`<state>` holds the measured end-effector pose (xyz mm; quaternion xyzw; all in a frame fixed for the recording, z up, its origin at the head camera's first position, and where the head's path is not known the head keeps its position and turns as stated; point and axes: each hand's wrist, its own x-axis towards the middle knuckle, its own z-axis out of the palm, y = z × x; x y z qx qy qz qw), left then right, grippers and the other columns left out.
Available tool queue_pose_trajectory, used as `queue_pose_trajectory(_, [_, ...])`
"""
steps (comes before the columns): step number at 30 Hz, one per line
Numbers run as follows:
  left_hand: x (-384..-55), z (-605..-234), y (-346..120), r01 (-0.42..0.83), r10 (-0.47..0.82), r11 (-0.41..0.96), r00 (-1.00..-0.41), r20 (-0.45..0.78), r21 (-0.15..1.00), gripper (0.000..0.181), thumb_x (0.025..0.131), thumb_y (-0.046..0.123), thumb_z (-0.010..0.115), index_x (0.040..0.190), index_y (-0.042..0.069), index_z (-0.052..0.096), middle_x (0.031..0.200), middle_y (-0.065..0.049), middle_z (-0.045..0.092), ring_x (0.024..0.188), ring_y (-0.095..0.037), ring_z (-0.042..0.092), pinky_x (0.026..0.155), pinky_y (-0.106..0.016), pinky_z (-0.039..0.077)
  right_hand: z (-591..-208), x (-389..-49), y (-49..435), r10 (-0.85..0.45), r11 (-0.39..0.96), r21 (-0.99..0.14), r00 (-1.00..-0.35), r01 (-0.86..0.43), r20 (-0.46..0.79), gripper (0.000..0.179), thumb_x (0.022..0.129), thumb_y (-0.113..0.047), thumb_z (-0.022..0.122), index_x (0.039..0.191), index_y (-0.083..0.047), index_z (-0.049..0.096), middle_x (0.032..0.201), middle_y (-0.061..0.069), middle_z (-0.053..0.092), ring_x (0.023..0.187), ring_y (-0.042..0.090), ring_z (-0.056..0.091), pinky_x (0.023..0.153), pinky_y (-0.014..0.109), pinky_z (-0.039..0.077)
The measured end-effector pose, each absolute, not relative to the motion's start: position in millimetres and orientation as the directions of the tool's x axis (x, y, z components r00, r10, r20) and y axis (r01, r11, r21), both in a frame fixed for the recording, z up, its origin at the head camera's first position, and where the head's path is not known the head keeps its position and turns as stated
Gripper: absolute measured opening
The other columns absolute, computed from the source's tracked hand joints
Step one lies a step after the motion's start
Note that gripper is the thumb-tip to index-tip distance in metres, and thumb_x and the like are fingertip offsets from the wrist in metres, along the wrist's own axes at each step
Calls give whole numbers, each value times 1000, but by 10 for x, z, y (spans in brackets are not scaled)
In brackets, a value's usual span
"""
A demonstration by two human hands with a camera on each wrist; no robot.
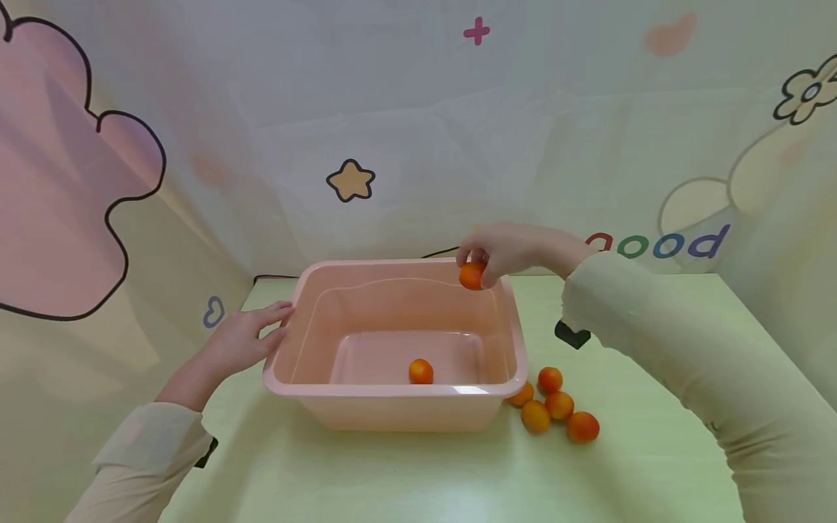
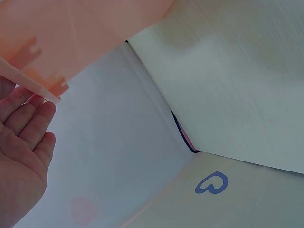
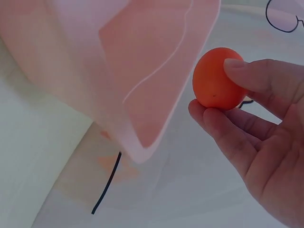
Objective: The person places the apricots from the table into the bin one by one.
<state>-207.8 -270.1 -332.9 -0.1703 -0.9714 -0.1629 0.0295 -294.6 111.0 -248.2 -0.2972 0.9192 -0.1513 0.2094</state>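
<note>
A pink plastic basin (image 1: 408,418) stands on the light table. Above its back right corner my right hand (image 1: 500,250) pinches a small orange-red tomato (image 1: 471,276) between thumb and fingertips. In the right wrist view this tomato (image 3: 217,78) is smooth and round, beside the basin's rim (image 3: 142,154). Another tomato (image 1: 421,372) lies on the basin floor. My left hand (image 1: 238,341) touches the basin's left rim, its fingers mostly straight. In the left wrist view the fingertips (image 2: 47,111) are right at the underside of that rim.
Several more tomatoes (image 1: 559,405) lie in a group on the table (image 1: 654,407), right of the basin's front corner; one is partly hidden behind the rim. A printed curtain (image 1: 418,145) hangs close behind the basin. A thin black cord (image 3: 108,180) shows near the basin's corner.
</note>
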Motion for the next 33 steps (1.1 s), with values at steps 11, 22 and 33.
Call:
queue_pose_trajectory(11, [-2074, -3323, -2737, 342, 322, 889, -940, 116, 305, 41, 87, 15, 51, 126, 1, 48, 130, -17, 47, 42, -11, 31, 53, -26, 33, -2628, -3025, 613, -621, 777, -360, -719, -516, -312, 35, 73, 1, 59, 104, -14, 60, 102, 5, 57, 92, 22, 50, 73, 29, 46])
queue_pose_trajectory(22, [-2048, -3343, -2740, 337, 315, 894, -941, 121, 295, 41, 87, 15, 52, 126, 3, 49, 130, -15, 47, 55, -11, 42, 61, -28, 37, -2956, -3154, 294, -622, 764, -482, -689, -429, -373, 35, 74, 4, 60, 106, -11, 59, 105, 7, 54, 95, 23, 48, 78, 29, 46])
queue_pose_trajectory(33, [-2092, -3366, -2734, 367, 337, 884, -930, 147, 291, 41, 87, 15, 51, 125, 2, 49, 130, -14, 48, 80, -23, 57, 69, -33, 40, -3302, -3233, 271, -580, 748, -616, -694, -247, -426, 29, 72, 5, 54, 92, -15, 60, 83, 1, 56, 89, 19, 47, 66, 27, 43])
